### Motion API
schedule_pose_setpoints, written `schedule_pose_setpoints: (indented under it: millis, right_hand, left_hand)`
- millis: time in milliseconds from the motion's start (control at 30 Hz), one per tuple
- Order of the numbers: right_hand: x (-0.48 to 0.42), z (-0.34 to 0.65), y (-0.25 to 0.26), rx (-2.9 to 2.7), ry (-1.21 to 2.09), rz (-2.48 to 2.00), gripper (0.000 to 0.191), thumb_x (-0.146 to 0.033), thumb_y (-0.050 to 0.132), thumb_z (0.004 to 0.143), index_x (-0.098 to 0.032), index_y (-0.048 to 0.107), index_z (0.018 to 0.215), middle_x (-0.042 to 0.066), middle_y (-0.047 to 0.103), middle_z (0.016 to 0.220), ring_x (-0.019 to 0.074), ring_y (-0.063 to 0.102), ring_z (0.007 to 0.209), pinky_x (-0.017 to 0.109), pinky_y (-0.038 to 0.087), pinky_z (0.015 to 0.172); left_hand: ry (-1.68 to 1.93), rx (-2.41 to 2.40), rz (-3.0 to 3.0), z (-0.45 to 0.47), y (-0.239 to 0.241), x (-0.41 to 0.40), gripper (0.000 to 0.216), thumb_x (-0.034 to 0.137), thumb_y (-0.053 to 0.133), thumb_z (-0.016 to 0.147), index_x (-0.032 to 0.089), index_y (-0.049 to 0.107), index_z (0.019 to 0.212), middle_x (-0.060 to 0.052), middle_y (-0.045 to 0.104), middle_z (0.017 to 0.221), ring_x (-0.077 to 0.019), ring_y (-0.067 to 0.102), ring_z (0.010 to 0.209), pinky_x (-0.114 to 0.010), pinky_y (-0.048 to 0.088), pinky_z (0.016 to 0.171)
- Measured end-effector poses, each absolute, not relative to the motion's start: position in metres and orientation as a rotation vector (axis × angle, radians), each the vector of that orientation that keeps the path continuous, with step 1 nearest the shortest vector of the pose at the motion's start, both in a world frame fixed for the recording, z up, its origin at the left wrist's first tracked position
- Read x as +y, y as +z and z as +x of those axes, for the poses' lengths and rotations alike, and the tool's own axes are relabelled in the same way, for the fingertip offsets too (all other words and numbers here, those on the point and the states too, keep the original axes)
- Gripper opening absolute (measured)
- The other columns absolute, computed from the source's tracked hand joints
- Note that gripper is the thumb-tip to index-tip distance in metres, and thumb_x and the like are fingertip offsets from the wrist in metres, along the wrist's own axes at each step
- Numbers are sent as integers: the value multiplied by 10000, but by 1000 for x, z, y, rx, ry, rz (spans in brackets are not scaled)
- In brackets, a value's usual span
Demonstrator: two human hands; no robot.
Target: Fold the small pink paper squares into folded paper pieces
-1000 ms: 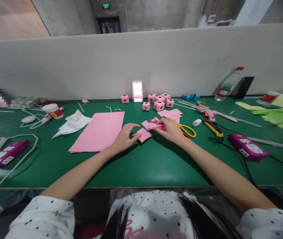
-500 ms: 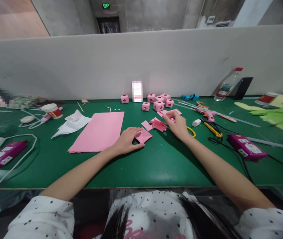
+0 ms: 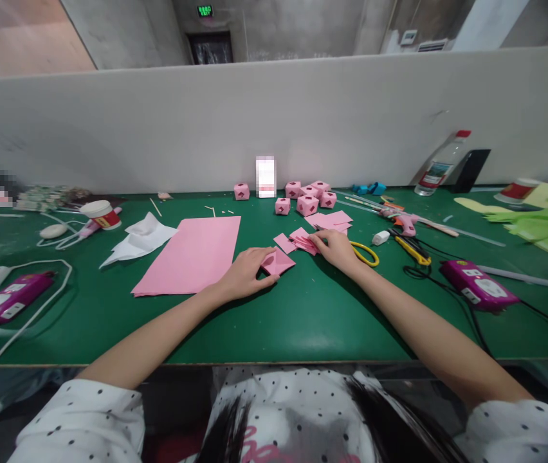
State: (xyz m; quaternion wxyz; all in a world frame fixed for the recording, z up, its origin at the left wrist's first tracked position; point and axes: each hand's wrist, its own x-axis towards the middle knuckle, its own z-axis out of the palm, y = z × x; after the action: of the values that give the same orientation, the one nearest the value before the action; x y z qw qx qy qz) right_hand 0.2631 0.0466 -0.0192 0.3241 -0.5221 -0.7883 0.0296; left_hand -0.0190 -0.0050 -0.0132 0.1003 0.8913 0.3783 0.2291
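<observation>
Pink paper folded into a flat, layered square lies on the green tabletop, its left corner beneath the fingers of the left hand. That hand is loosely curved, thumb parted from the fingers, resting against the paper rather than closed around it. Just beyond, the right hand has thumb and forefinger drawn close at the right end of a loose pile of narrow pink paper strips; whether it grips one, I cannot tell. Near its wrist lie yellow-handled scissors. Farther back, small pink paper cubes with dark diamond-shaped openings sit clustered.
</observation>
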Motion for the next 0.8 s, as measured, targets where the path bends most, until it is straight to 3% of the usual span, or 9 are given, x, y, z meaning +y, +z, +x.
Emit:
schedule_pose_setpoints:
  millis: [100, 167, 333, 467, 633, 800]
  right_hand:
    - [48, 264, -22, -2068, 25, -1296, 306, -375, 518, 945, -215, 776, 976, 92, 731, 1108, 267, 637, 1049, 392, 446, 926]
    - [49, 265, -22, -2059, 21, -1306, 296, -381, 540, 937, -219, 774, 1018, 89, 717, 1150, 272, 620, 1091, 403, 440, 961]
    - [47, 263, -21, -2169, 153, -1413, 312, -398, 539, 937, -221, 759, 1071, 64, 762, 1039, 249, 691, 956, 358, 501, 878]
    - [40, 259, -18, -2286, 34, -1453, 362, -434, 558, 919, -236, 701, 1186, 72, 744, 1105, 270, 693, 990, 344, 518, 831]
    - [33, 253, -22, -2390, -44, -1542, 408, -181, 436, 952, -235, 600, 1321, 92, 697, 1224, 269, 696, 1031, 350, 526, 851]
    - [33, 252, -28, -2435, -26, -1416, 635, 68, 433, 771, -186, 584, 1333, 100, 602, 1365, 243, 598, 1228, 349, 471, 1016]
  left_hand:
    - [673, 1119, 2622, -18, -13, -5, 615, 441, 571, 878, 146, 447, 1403, -145, 539, 1403, -300, 493, 1292, -462, 393, 1083]
    - [658, 1122, 2612, -18, -12, -5, 609, 409, 558, 880, 144, 435, 1414, -143, 521, 1427, -292, 480, 1315, -461, 368, 1114]
    - [552, 1142, 2621, -17, -11, -7, 575, 321, 481, 899, 141, 400, 1439, -141, 459, 1488, -290, 395, 1401, -520, 246, 1188]
    - [558, 1116, 2626, -16, -12, -7, 563, 349, 484, 911, 157, 407, 1435, -138, 473, 1479, -291, 392, 1406, -528, 243, 1188]
    - [594, 1099, 2596, -17, -16, -5, 547, 427, 517, 922, 179, 450, 1404, -136, 498, 1460, -289, 442, 1368, -524, 283, 1169]
    - [654, 1100, 2568, -17, -16, -3, 472, 422, 477, 951, 191, 496, 1362, -115, 569, 1392, -274, 524, 1290, -519, 302, 1157]
